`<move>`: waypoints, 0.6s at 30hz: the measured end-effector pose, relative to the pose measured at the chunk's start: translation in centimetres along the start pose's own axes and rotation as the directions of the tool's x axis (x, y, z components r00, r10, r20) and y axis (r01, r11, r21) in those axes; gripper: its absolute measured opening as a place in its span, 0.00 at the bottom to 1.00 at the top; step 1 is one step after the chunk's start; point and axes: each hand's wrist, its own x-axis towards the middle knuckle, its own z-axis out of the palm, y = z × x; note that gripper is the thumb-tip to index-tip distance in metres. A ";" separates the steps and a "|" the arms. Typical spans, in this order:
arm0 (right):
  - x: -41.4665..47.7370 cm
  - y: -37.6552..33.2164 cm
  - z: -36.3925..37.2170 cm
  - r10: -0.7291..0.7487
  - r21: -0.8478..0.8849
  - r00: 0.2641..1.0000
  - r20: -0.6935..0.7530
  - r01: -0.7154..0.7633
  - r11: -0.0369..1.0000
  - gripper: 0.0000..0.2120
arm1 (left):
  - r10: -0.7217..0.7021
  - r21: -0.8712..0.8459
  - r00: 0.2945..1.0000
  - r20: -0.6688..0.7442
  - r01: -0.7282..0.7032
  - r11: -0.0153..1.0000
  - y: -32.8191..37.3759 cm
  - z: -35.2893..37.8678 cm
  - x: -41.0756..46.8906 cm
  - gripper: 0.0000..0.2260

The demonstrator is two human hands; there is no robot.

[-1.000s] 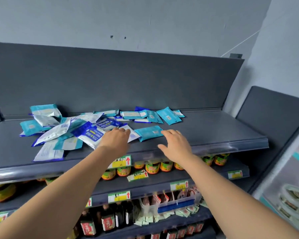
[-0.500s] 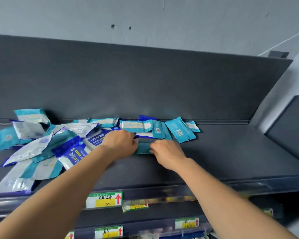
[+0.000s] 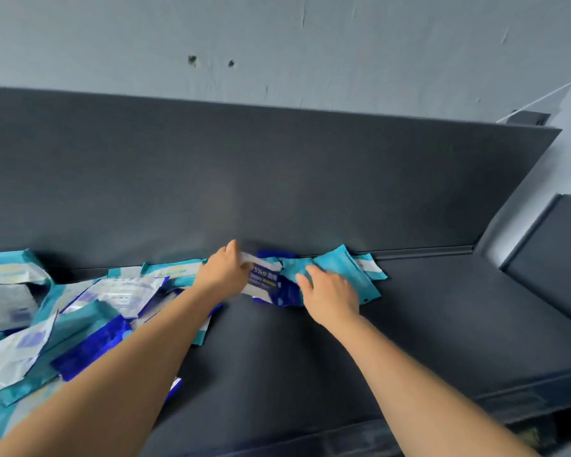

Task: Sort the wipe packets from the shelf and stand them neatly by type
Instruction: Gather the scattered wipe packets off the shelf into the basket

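**Foil wipe packets: light, limp and slick**

Sorting has hardly begun. A mixed heap [image 3: 80, 311] of teal, white and dark-blue packets lies flat on the left of the grey shelf [image 3: 426, 324], none standing.

The left hand [image 3: 223, 272] pinches the white end of a dark-blue "75%" packet [image 3: 267, 285] near the back panel [image 3: 277, 176]. The right hand [image 3: 332, 293] lies over a cluster of teal packets [image 3: 333, 263] just beside it; its fingers are hidden, so I cannot tell whether they grip.

Each packet looks thin, soft and glossy, likely to bend and slide. Holding by the stiffer sealed edges seems safest, and leaning them against the back panel should help them stand.
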 end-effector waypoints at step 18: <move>0.6 0.6 1.5 0.065 0.006 0.992 -0.108 -0.065 0.998 0.15 | 0.041 -0.288 0.982 0.187 0.014 0.958 -0.8 0.0 2.8 0.10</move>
